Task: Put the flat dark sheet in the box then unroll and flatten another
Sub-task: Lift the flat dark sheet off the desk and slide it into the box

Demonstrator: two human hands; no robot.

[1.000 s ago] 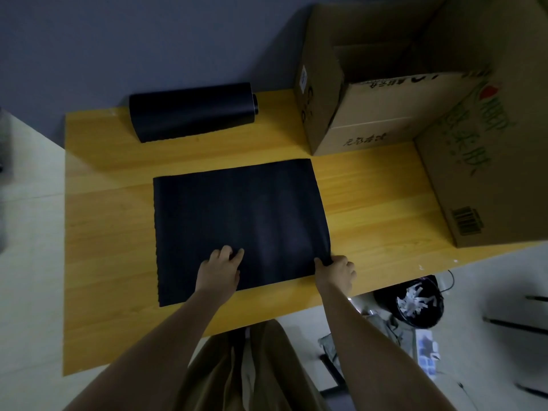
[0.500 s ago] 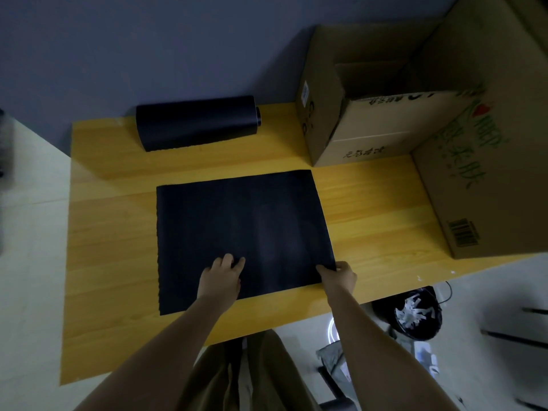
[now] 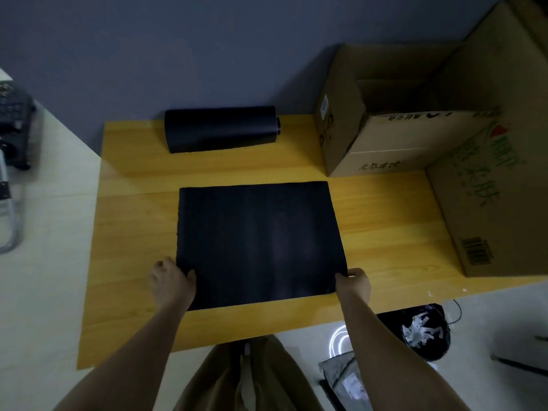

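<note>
A flat dark sheet (image 3: 258, 241) lies spread on the yellow wooden table (image 3: 133, 232). My left hand (image 3: 170, 281) pinches the sheet's near left edge, thumb on top. My right hand (image 3: 354, 281) grips its near right corner the same way. A dark roll (image 3: 221, 129) lies along the table's far edge, by the wall. An open cardboard box (image 3: 409, 143) stands at the far right of the table, its large front flap (image 3: 498, 203) folded out toward me.
A bin (image 3: 427, 333) with white scraps stands on the floor below the table's right front edge. Dark equipment (image 3: 14, 123) and a metal frame sit at the far left. A grey wall backs the table.
My left hand slid from the sheet's near middle out to its left edge. My right hand stayed on the near right corner. The view shifted slightly.
</note>
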